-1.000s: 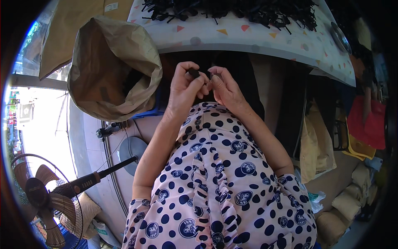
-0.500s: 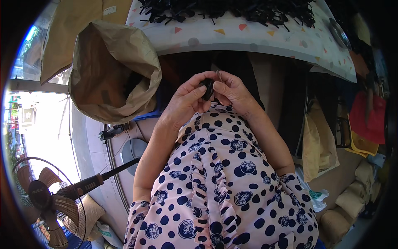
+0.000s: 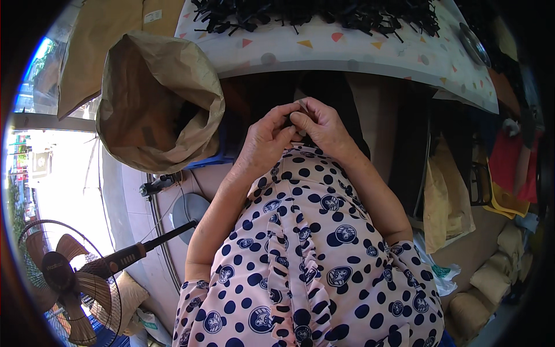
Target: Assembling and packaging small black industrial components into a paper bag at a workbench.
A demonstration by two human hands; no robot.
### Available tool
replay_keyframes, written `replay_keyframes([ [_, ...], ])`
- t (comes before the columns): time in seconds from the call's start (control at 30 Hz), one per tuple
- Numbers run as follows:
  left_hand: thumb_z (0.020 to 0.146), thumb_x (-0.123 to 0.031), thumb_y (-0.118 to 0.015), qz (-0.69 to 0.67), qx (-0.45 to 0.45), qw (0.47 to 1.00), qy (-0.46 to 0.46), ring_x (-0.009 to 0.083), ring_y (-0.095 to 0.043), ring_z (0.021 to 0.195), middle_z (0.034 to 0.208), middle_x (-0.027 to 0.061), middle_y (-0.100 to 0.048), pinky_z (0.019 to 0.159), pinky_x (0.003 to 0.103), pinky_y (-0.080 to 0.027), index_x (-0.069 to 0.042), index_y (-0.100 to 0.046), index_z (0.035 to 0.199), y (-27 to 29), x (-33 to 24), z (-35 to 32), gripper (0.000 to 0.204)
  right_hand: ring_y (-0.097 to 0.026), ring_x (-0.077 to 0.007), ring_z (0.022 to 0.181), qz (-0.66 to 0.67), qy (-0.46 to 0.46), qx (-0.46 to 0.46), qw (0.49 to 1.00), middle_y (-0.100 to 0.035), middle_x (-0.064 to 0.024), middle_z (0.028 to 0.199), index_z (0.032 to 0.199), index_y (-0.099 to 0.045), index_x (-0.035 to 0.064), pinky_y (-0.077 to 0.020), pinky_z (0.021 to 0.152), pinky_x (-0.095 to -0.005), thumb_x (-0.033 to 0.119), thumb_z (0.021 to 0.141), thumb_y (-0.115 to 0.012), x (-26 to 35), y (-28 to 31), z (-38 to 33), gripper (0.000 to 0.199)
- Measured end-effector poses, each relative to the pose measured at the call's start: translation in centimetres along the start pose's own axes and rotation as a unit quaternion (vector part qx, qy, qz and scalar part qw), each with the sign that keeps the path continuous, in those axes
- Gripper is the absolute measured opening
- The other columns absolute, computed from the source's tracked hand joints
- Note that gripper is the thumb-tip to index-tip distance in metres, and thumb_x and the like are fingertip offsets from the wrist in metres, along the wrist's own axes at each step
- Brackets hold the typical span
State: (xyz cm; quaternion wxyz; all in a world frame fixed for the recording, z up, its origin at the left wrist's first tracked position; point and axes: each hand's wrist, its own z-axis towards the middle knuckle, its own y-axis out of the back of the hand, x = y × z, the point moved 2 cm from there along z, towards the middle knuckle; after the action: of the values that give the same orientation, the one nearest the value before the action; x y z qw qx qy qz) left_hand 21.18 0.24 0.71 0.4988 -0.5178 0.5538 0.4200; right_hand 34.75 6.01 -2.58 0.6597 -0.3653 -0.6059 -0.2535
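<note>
My two hands meet above my lap, below the near edge of the table. My left hand (image 3: 267, 139) is closed, thumb against fingers, around a small black piece (image 3: 288, 120); only a dark bit of it shows between the fingertips. My right hand (image 3: 324, 128) pinches a thin grey strip (image 3: 303, 106) whose tip sticks up past the fingers. The fingertips of both hands touch or nearly touch, and they hide most of what is between them.
A heap of black pieces (image 3: 324, 14) covers the back of the patterned table (image 3: 260, 61). An open brown paper bag (image 3: 199, 69) stands at the left, above a fan (image 3: 63, 277). Paper sacks (image 3: 494, 277) and a yellow bin (image 3: 506, 202) are at the right.
My fingers have closed further over the black piece, which showed more plainly before. My left hand has turned slightly. At the far right, something by the red thing has shifted.
</note>
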Motion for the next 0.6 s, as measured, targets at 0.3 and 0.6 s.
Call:
replay_keyframes([
  [0.3, 0.094, 0.001, -0.045, 0.072, -0.116, 0.988, -0.075, 0.0091, -0.059, 0.088, 0.1, 0.0061, -0.062, 0.076, 0.022, -0.05, -0.003, -0.046, 0.131, 0.7, 0.7, -0.1, 0.038, -0.033, -0.0043, 0.044, 0.116, -0.098, -0.032, 0.988, -0.039, 0.0035, 0.059, 0.124, -0.048, 0.0029, -0.0299, 0.039, -0.0188, 0.031, 0.102, -0.039, 2.1, -2.4, -1.2, 0.037],
  [0.6, 0.095, 0.001, -0.044, 0.113, -0.111, 0.979, -0.128, 0.0082, -0.057, 0.091, 0.102, 0.0062, -0.062, 0.08, 0.022, -0.049, -0.002, -0.048, 0.13, 0.4, 1.0, 0.2, 0.035, -0.034, -0.0031, 0.045, 0.102, -0.087, -0.042, 0.99, -0.04, 0.005, 0.061, 0.125, -0.046, 0.0062, -0.0279, 0.038, -0.0174, 0.026, 0.102, -0.041, 2.1, -2.8, -1.0, 0.031],
])
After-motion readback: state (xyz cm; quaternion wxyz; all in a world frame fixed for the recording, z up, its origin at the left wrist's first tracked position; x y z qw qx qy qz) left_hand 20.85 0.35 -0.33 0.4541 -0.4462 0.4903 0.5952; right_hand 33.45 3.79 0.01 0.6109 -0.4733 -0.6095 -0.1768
